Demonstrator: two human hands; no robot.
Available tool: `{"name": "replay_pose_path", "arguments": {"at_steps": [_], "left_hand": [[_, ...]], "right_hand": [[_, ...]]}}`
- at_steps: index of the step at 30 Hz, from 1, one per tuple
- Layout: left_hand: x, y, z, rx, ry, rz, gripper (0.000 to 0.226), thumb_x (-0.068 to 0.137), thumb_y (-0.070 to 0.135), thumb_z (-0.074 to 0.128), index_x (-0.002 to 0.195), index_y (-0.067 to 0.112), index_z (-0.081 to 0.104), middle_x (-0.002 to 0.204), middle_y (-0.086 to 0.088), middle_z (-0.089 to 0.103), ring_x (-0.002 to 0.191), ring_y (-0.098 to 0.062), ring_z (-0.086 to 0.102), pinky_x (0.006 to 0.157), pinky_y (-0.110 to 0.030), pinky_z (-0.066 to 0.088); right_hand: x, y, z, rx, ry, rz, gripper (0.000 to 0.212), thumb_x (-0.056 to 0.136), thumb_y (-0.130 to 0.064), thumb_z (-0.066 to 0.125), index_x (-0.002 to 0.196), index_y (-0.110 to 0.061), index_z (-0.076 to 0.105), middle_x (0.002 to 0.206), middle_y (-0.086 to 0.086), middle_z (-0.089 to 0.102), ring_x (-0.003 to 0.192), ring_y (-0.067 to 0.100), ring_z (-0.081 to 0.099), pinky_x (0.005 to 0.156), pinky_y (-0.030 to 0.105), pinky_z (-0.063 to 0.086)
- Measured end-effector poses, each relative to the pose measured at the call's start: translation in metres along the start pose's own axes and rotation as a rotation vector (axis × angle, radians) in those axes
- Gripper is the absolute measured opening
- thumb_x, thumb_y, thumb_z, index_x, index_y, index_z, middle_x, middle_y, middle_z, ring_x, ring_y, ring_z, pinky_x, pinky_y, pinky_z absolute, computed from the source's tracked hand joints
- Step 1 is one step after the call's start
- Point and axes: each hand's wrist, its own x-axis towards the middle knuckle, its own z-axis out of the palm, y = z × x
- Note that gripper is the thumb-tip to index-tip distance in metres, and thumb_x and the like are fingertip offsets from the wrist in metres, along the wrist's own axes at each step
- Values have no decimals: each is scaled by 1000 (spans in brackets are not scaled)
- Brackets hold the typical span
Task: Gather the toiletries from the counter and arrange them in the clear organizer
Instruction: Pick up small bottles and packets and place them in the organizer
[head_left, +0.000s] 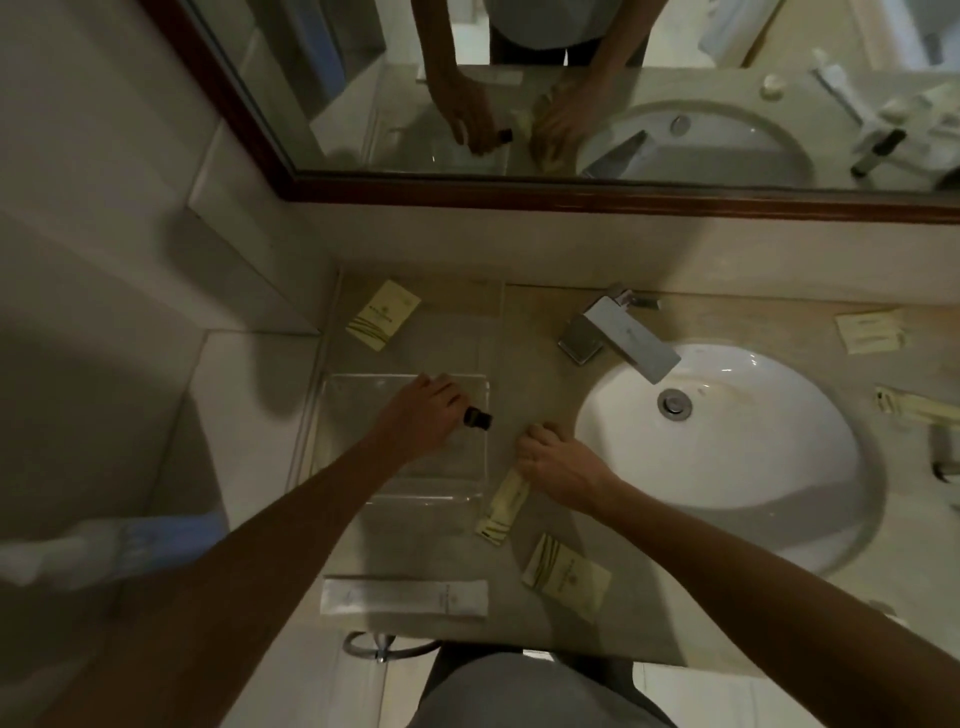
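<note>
The clear organizer (363, 387) sits on the counter left of the sink. My left hand (415, 415) hovers over it, closed around a small bottle with a black cap (478, 417). Just right of the tray, my right hand (558, 462) grips one end of a long cream packet (501, 512) that lies on the counter. Other cream packets lie at the back left (383, 320), the front (566, 577) and the far right (870, 331). A long white sachet (405, 597) rests near the counter's front edge.
The white sink (727, 452) with a chrome faucet (618, 332) fills the counter's right half. Another long cream packet (917, 408) lies right of the sink. A framed mirror (571, 93) hangs on the wall behind. A towel ring (384, 647) hangs below the front edge.
</note>
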Motion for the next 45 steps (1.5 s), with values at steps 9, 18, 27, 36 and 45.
{"name": "replay_pose_path", "arguments": {"at_steps": [9,18,27,36,45], "left_hand": [[9,4,15,-118,-252,-341,28,93,19,50,118,10,59,125,-9,58,118,-24,50,82,-39,52],[4,-4,11,-56,-39,-251,31,70,17,75,98,10,64,95,-10,66,87,-26,62,63,-35,51],[-79,-64,15,-233,68,-396,9,88,15,58,92,10,64,93,-11,64,84,-31,63,62,-40,52],[-105,-30,47,-364,-221,-336,45,77,21,68,121,22,59,123,-7,57,108,-29,55,81,-41,49],[-137,-35,39,-364,-214,-405,50,68,9,66,115,24,59,116,-4,57,103,-26,56,78,-39,55]], "right_hand": [[-14,2,5,137,-38,101,26,87,-35,61,109,-22,61,112,1,58,103,21,56,85,30,41],[-24,-29,-21,288,277,117,15,82,-21,67,84,-20,53,86,-1,58,62,15,52,50,33,49],[92,-78,-34,429,248,216,64,79,-36,76,133,-19,47,140,8,43,123,29,45,98,43,44],[96,-35,-28,83,385,207,38,89,-14,65,126,-18,55,123,12,55,105,33,54,89,43,47],[116,-22,-22,-8,367,226,23,81,-6,67,104,-6,65,101,13,66,86,32,61,78,41,43]]}}
